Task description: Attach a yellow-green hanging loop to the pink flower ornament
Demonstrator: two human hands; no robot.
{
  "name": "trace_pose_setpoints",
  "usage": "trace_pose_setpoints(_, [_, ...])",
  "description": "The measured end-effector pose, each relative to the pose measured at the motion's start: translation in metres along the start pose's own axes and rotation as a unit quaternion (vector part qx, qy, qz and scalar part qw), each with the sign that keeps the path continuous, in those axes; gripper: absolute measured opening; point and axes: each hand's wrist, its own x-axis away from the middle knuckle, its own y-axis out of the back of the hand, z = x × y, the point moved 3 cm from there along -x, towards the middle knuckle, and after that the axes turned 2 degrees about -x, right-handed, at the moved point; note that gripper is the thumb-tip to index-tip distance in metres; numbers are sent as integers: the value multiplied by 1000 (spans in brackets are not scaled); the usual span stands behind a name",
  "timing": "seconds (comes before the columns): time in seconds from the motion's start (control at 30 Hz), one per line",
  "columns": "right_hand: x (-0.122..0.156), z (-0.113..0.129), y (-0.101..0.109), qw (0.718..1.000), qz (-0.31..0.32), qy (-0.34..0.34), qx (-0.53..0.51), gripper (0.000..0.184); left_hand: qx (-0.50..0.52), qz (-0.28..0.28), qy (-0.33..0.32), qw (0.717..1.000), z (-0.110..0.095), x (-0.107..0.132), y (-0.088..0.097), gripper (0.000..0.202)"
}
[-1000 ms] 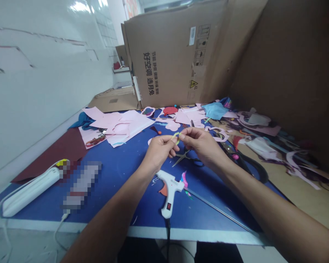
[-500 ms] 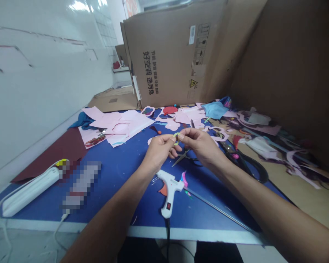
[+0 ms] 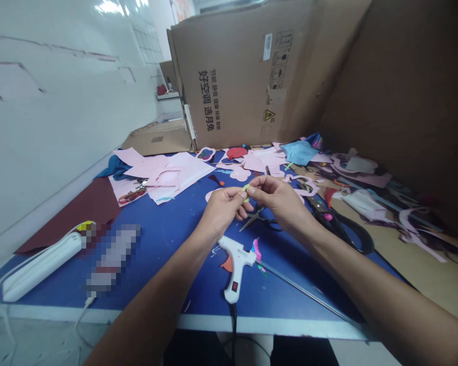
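Two hands, the left hand (image 3: 222,207) and right hand (image 3: 280,199), meet fingertip to fingertip, both pinched on a yellow-green strip (image 3: 246,188) held above the blue table (image 3: 168,239). Bare tabletop lies open left of the arms. A white glue gun (image 3: 236,264) sits near the front edge, scissors (image 3: 256,217) beneath the hands. The cardboard box (image 3: 244,61) behind bears Chinese print, a barcode label and a warning triangle. Pink paper scraps (image 3: 171,175) litter the far surface beside a white wall (image 3: 61,127).
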Motion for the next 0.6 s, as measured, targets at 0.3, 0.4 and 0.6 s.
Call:
trace_pose_setpoints(0.3, [2,3,0,999,5,-4,48,50,13,-27,25,999,1,0,1,25])
trace_pose_setpoints(0.4, [3,3,1,999,0,-7,49,52,33,-46,28,998,1,-1,2,22])
trace_pose_setpoints(0.6, [3,5,1,999,-8,-14,45,53,10,-28,28,999,0,-1,1,25])
